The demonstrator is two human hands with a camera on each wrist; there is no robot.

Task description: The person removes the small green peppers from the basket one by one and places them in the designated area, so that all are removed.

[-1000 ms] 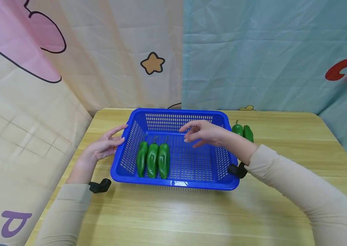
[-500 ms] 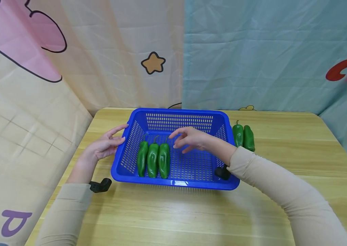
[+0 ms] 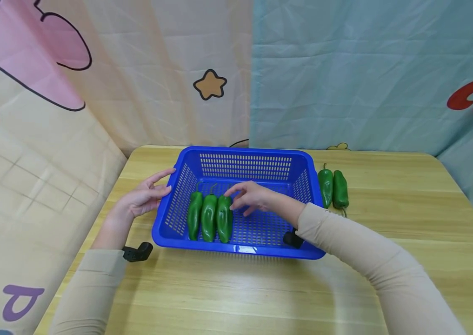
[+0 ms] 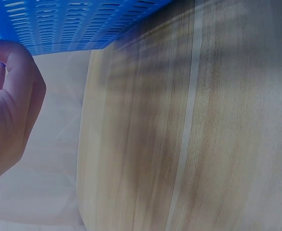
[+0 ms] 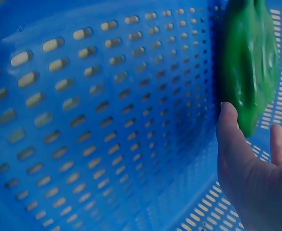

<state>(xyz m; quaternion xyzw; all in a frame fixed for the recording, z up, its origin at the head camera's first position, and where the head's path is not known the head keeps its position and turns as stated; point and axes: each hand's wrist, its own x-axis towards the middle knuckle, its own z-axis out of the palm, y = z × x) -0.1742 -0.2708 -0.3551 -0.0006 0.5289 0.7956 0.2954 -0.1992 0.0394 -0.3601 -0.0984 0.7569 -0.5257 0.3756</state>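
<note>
Right hand at the rightmost of three peppers in the basket.
The right hand [image 3: 252, 197] was open, its fingers spread about the stem end of the rightmost pepper [image 3: 224, 222]; contact could not be determined. The left hand [image 3: 143, 199], fingers loosely extended, touched the left rim of the blue basket [image 3: 203, 246]. Two further peppers [image 3: 340, 191] lay beside the basket's right wall, on the table [image 3: 408, 209].
</note>
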